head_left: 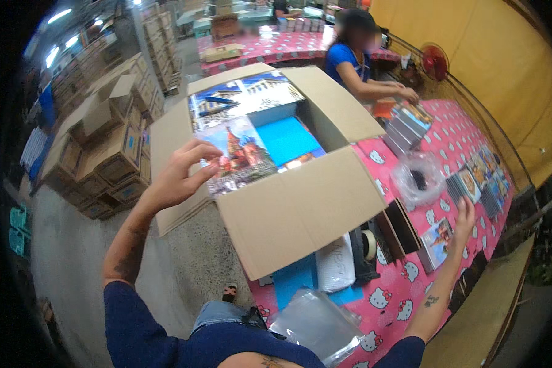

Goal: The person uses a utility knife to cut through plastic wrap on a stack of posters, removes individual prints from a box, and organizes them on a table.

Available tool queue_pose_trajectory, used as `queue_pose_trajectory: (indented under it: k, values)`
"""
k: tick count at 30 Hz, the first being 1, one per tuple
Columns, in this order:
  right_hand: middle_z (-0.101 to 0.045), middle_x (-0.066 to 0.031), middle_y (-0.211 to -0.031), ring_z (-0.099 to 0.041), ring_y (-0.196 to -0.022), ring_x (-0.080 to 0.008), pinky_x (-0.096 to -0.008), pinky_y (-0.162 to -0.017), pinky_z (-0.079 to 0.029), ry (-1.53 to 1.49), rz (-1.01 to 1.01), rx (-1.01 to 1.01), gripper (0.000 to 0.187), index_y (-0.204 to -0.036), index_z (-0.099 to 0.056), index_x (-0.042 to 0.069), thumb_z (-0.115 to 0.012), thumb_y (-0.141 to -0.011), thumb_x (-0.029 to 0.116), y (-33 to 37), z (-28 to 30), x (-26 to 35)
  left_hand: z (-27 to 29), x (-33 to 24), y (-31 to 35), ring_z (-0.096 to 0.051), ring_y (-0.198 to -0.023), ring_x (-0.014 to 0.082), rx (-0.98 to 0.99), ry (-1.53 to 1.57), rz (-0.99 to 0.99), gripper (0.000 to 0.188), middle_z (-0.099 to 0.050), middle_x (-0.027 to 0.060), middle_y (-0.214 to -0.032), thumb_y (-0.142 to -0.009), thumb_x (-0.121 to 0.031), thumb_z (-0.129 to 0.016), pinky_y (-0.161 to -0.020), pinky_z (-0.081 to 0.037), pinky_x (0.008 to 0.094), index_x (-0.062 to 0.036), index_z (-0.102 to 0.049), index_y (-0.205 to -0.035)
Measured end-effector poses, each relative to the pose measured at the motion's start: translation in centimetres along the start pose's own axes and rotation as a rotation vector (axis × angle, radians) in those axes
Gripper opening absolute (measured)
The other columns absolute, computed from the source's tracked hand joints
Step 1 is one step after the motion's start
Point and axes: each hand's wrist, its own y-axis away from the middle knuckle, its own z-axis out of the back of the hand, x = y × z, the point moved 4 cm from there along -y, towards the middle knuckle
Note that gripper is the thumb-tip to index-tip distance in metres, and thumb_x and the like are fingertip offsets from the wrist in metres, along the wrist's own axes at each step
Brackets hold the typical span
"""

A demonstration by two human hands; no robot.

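Observation:
A brown cardboard box (300, 211) stands with its flaps spread. Inside are stacks of printed picture pieces, the nearest a stack showing a colourful domed building (239, 153). My left hand (190, 170) is over that stack's left edge, thumb and fingers apart, holding nothing. Deeper in the box lies a bright blue sheet (288, 140). On the right, my right hand (464, 219) reaches across the table with its fingers stretched out, the tips at the near edge of a small picture stack (466, 187). Another stack with the domed building (437, 244) lies below that hand.
A pink patterned tablecloth (405, 288) covers the table. On it are clear plastic sleeves (316, 328), a tape dispenser (367, 245), a dark open carton (400, 228) and a clear plastic bag (418, 178). A co-worker (349, 64) handles stacks at the far side. Cardboard boxes (107, 153) are piled left.

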Motion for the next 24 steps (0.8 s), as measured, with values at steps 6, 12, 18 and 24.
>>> queue_pose_trajectory:
  k: [6, 12, 18, 24]
  values:
    - [-0.064, -0.0199, -0.114, -0.063, -0.104, -0.0261, -0.0359, -0.089, -0.048, 0.132, 0.388, 0.837, 0.045, -0.117, -0.061, -0.004, -0.062, -0.090, 0.032, 9.9, -27.0, 24.2, 0.7, 5.3, -1.6, -0.058, -0.106, 0.0342, -0.162, -0.074, -0.012, 0.020, -0.060, 0.0166, -0.110, -0.090, -0.015, -0.058, -0.092, -0.045, 0.0415, -0.0033, -0.062, -0.106]
    - [-0.065, -0.0318, -0.092, -0.065, -0.092, -0.0414, -0.0452, -0.078, -0.050, 0.502, 0.209, 1.062, 0.082, -0.089, -0.068, -0.010, -0.047, -0.083, 0.069, 12.4, -44.3, 21.1, 0.1, 15.1, -9.8, -0.057, -0.102, 0.0358, -0.228, -0.262, -0.012, 0.024, -0.059, 0.0181, -0.107, -0.088, -0.019, -0.058, -0.090, -0.046, 0.0432, -0.0040, -0.063, -0.106]
    - [-0.066, -0.0258, -0.077, -0.067, -0.073, -0.0353, -0.0427, -0.067, -0.051, 0.513, -0.016, 1.093, 0.087, -0.077, -0.066, -0.012, -0.052, -0.077, 0.074, 13.7, -47.0, 21.1, -1.2, 19.1, -10.6, -0.055, -0.097, 0.0347, -0.299, -0.303, -0.020, 0.019, -0.059, 0.0171, -0.099, -0.087, -0.017, -0.059, -0.086, -0.047, 0.0434, -0.0035, -0.066, -0.098]
    - [-0.066, -0.0208, -0.079, -0.064, -0.068, -0.0248, -0.0369, -0.060, -0.050, 0.476, -0.211, 1.128, 0.086, -0.080, -0.067, -0.011, -0.061, -0.071, 0.074, 14.1, -46.9, 22.4, -1.1, 19.4, -10.3, -0.055, -0.099, 0.0331, -0.383, -0.222, 0.015, 0.019, -0.059, 0.0143, -0.100, -0.087, -0.019, -0.059, -0.087, -0.047, 0.0423, -0.0053, -0.068, -0.096]
